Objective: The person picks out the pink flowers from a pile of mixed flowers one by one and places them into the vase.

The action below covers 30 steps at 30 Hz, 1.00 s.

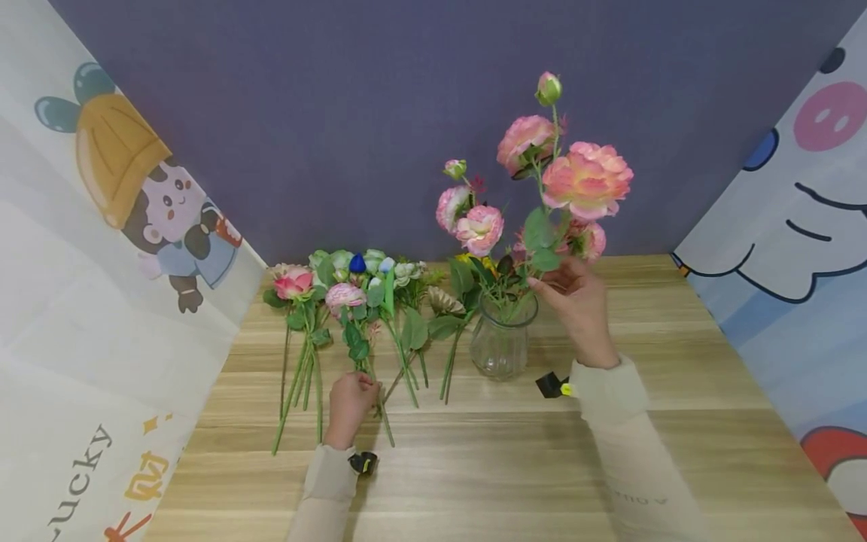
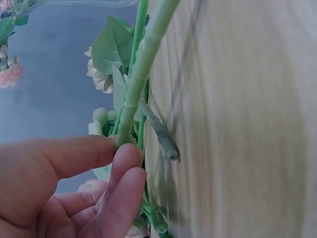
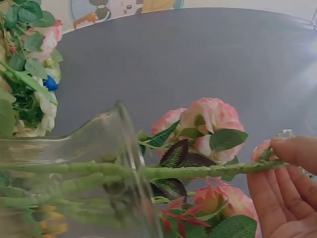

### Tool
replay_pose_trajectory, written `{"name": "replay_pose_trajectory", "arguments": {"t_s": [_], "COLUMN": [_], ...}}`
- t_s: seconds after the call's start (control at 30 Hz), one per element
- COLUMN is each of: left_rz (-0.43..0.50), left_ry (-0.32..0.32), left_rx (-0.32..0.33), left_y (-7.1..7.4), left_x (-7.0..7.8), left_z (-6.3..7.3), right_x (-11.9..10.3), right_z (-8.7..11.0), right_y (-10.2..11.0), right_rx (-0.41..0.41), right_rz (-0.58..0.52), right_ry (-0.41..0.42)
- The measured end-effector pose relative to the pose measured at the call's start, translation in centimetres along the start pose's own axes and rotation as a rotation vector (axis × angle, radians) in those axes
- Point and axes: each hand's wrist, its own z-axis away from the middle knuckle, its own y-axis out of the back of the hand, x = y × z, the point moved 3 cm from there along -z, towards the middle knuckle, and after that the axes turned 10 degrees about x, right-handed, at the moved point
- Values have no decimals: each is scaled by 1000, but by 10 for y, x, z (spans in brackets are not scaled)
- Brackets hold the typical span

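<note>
A clear glass vase (image 1: 500,350) stands right of the middle of the table, with pink artificial flowers (image 1: 588,181) rising from it. My right hand (image 1: 576,305) pinches a green flower stem (image 3: 198,172) just above the rim; in the right wrist view that stem runs down inside the glass. Lower on the left, my left hand (image 1: 352,403) pinches the stem (image 2: 143,62) of a pink-and-white flower (image 1: 345,298) between thumb and fingers. This flower's head lies among the other flowers, its stem end pointing toward the front.
Left of the vase lie several artificial flowers, among them a pink rose (image 1: 294,284), a blue bud (image 1: 357,263) and white blossoms (image 1: 406,272). A dark partition (image 1: 339,135) rises behind the wooden table (image 1: 474,467). Printed panels flank both sides.
</note>
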Motion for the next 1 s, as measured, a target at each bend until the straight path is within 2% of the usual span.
{"name": "replay_pose_trajectory", "arguments": {"t_s": [0.23, 0.47, 0.6, 0.77, 1.0], "left_rz": [42, 52, 63, 61, 56], "left_ry": [45, 45, 48, 55, 60], "left_rx": [-26, -20, -18, -13, 1], "left_y": [-2, -2, -1, -1, -2], "left_x": [-2, -2, -1, -1, -1], "left_z": [0, 0, 1, 2, 1], "right_x": [6, 14, 18, 8, -7], "right_z": [2, 3, 5, 10, 16], "right_y": [-5, -8, -10, -13, -18], "right_rx": [-43, -85, -114, -156, -176], "right_rz": [85, 153, 149, 100, 138], "right_ry": [-30, -55, -61, -93, -82]}}
